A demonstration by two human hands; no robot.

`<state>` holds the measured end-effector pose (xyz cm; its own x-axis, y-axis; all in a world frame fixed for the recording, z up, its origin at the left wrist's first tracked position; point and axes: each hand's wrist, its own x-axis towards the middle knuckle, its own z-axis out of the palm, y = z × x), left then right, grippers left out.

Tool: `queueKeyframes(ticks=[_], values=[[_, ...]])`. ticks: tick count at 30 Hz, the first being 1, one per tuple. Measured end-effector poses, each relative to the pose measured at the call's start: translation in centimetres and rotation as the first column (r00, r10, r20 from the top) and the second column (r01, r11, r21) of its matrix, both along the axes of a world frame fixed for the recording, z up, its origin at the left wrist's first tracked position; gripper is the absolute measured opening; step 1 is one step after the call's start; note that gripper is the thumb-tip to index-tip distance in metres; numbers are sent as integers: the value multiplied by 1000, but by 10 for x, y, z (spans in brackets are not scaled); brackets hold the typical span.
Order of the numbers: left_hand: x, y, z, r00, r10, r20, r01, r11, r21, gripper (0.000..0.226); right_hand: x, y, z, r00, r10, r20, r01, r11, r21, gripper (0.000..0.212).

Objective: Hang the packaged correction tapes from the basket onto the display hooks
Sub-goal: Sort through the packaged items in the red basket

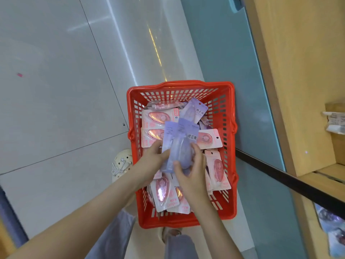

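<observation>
Lilac carded correction tapes point(180, 144), fanned over red basket point(179, 84); left hand point(151, 161) and right hand point(189, 177) both grip them.

I read 修正带 in dark characters on the upper purple package point(196, 109) at the far end of the basket point(180, 85); the same three characters stand on the nearer purple package point(186, 131); print on the pink packages point(158, 116) is too blurred for me.

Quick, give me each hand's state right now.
Left hand: grips the purple correction tape packs.
Right hand: grips the same packs.
</observation>
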<state>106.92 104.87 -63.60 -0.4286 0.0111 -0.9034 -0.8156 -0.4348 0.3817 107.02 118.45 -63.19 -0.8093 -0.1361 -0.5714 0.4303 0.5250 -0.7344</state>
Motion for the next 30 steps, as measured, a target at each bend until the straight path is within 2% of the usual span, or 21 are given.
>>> queueKeyframes(ticks=[2,4,6,8,10,11,12,14,16,18,19,22,25,28,30], values=[[7,-2,0,999,45,-6,-45,997,56,44,6,-4,-3,995,83,-62,-82,997,17,67],[10,-7,-3,999,34,-29,-32,998,47,61,9,-7,-7,982,175,-76,-173,984,34,71],[12,-11,-7,998,-21,-58,15,994,-106,56,7,-10,-8,974,227,-5,-227,973,-47,71],[13,-16,-16,998,-39,-52,26,971,-239,58,1,-9,-18,976,191,102,-180,978,-106,69],[14,-22,-19,999,-11,-53,-6,947,-321,56,-9,-2,-41,978,188,94,-195,978,69,78],[15,-27,-21,999,-11,-48,-7,933,-360,56,-14,2,-54,953,291,88,-303,931,204,85],[16,-31,-20,999,-25,-39,8,920,-392,56,-17,6,-66,892,433,128,-451,835,315,88],[20,-39,-18,999,-41,-25,26,901,-432,53,-19,11,-83,745,631,216,-655,631,415,82],[24,-46,-12,1000,-29,-3,24,889,-457,45,-22,12,-82,668,720,186,-701,525,483,74],[27,-50,1,1000,-11,15,16,881,-472,32,-24,15,-69,604,787,129,-715,463,524,69],[27,-51,11,1000,2,15,5,876,-482,28,-24,18,-57,602,790,115,-718,473,510,66],[22,-53,59,999,41,4,-33,847,-530,21,-24,30,-6,727,679,98,-656,646,390,56],[14,-55,127,1000,13,-1,-12,852,-524,30,-21,40,63,787,615,46,-594,736,324,54],[6,-53,204,996,-75,43,86,904,-420,39,-23,46,151,811,554,-190,-505,826,250,50],[2,-45,264,991,-132,-1,125,939,-321,37,-22,50,218,783,502,-368,-462,865,197,51]])
